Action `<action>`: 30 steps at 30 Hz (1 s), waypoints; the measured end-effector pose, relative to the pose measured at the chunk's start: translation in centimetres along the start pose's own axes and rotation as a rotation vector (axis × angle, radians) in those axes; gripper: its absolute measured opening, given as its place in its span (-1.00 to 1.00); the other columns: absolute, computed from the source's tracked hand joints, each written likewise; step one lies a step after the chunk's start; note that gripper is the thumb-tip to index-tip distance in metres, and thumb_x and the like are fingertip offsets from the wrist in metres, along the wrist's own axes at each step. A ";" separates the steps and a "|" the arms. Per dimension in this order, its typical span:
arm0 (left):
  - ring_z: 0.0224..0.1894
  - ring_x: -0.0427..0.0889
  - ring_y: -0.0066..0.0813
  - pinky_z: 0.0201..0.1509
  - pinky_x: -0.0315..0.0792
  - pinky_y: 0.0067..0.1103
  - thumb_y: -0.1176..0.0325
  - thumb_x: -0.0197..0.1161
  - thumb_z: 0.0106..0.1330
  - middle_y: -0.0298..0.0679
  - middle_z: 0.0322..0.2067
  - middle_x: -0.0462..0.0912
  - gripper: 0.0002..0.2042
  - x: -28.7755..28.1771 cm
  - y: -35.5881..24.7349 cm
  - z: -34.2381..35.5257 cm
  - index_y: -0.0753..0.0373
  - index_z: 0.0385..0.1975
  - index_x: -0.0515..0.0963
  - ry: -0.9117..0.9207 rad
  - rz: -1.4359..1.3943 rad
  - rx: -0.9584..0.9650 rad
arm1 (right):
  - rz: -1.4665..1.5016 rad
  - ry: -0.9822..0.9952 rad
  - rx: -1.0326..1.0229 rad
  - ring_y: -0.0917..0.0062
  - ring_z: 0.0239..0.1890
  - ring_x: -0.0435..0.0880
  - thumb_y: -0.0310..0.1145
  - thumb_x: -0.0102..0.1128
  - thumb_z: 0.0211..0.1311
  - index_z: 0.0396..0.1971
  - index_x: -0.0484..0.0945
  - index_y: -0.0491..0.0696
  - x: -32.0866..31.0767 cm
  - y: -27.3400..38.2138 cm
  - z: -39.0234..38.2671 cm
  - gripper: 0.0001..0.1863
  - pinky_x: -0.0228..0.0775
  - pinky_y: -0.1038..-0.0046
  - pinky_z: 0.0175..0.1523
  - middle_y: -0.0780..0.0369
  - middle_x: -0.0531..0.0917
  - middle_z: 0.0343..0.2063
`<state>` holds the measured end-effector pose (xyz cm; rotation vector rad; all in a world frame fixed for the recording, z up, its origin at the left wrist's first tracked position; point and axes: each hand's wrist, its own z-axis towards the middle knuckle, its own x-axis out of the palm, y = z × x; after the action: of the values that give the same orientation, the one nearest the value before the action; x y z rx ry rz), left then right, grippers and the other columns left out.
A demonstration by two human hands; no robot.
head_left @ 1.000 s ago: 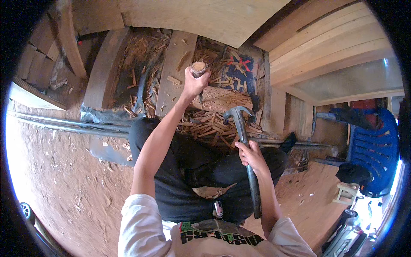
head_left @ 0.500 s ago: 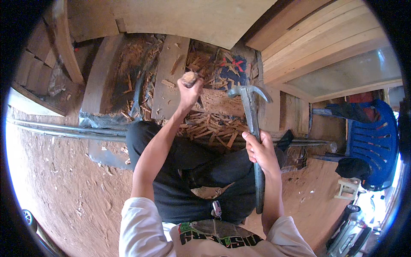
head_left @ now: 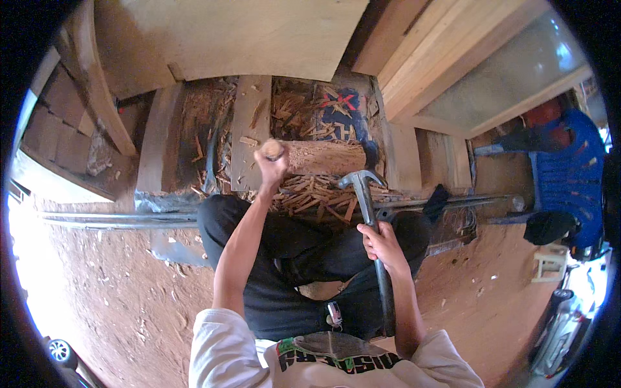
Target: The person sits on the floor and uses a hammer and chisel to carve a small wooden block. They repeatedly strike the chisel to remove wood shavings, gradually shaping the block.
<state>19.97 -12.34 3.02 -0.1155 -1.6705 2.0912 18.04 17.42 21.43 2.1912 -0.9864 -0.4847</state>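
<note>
The person's left hand (head_left: 272, 169) is clenched around a wooden tool handle (head_left: 272, 150), its round butt end facing up; the tool's lower part is hidden, so whether it touches the wood cannot be told. This fist is at the left end of a rough-hewn wooden block (head_left: 330, 157), which lies crosswise in front of the person, its surface pitted with cuts. The right hand (head_left: 384, 247) grasps a claw hammer (head_left: 367, 208) by the upper part of its dark shaft, the head raised toward the block's right end and the shaft's butt pointing back toward the body. Between block and legs lies a thick heap of wood chips (head_left: 310, 195), and more splinters are scattered over the flat plank (head_left: 251, 119) to the left and over a dark printed sheet (head_left: 336, 119) beyond the block. The person sits with legs folded in black trousers (head_left: 304, 249), a small key fob (head_left: 334, 315) at the waist. Metal pipes (head_left: 123, 220) run leftward from the left knee above sandy ground (head_left: 136, 291). Beyond the work stands a pale plywood panel (head_left: 239, 39); at right is a blue plastic chair (head_left: 569, 184), a small wooden stool (head_left: 550, 264) near it.
</note>
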 end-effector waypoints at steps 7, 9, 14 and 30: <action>-0.59 0.41 -0.63 -0.56 0.29 -0.65 0.40 0.31 0.19 -0.41 -0.63 0.45 -0.82 -1.2 -2.7 1.2 0.25 -0.52 0.43 -0.291 0.064 0.136 | 0.079 0.033 0.022 0.76 -0.77 0.26 -0.21 0.25 0.15 -0.47 0.29 0.00 -3.5 -6.4 0.9 -0.70 0.10 0.62 -0.72 0.41 0.32 -0.74; -0.61 0.38 -0.64 -0.56 0.27 -0.67 0.39 0.27 0.23 -0.39 -0.63 0.46 -0.83 0.0 -4.0 0.8 0.22 -0.48 0.40 -0.339 -0.191 -0.053 | 0.021 0.009 0.009 0.72 -0.76 0.31 -0.23 0.23 0.15 -0.55 0.30 -0.02 -3.8 -7.9 1.1 -0.70 0.15 0.59 -0.72 0.37 0.36 -0.74; -0.62 0.38 -0.62 -0.58 0.27 -0.62 0.41 0.29 0.22 -0.36 -0.61 0.50 -0.84 4.8 -3.9 -1.7 0.30 -0.51 0.47 -0.566 -0.127 -0.099 | 0.076 0.042 -0.080 0.69 -0.77 0.31 -0.26 0.20 0.16 -0.54 0.31 -0.04 -4.0 -9.2 1.1 -0.72 0.15 0.57 -0.72 0.35 0.37 -0.73; -0.46 0.40 -0.55 -0.37 0.34 -0.52 0.31 0.26 0.27 -0.35 -0.51 0.53 -0.82 -0.9 -6.9 1.6 0.27 -0.49 0.51 -0.626 0.268 0.275 | 0.013 -0.028 -0.130 0.66 -0.79 0.35 -0.30 0.20 0.16 -0.54 0.36 -0.08 -3.7 -9.4 0.8 -0.76 0.19 0.54 -0.73 0.34 0.40 -0.75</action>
<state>22.31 -13.08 9.72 0.4737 -1.7354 2.7345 20.01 24.42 14.45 2.0666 -0.9564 -0.5586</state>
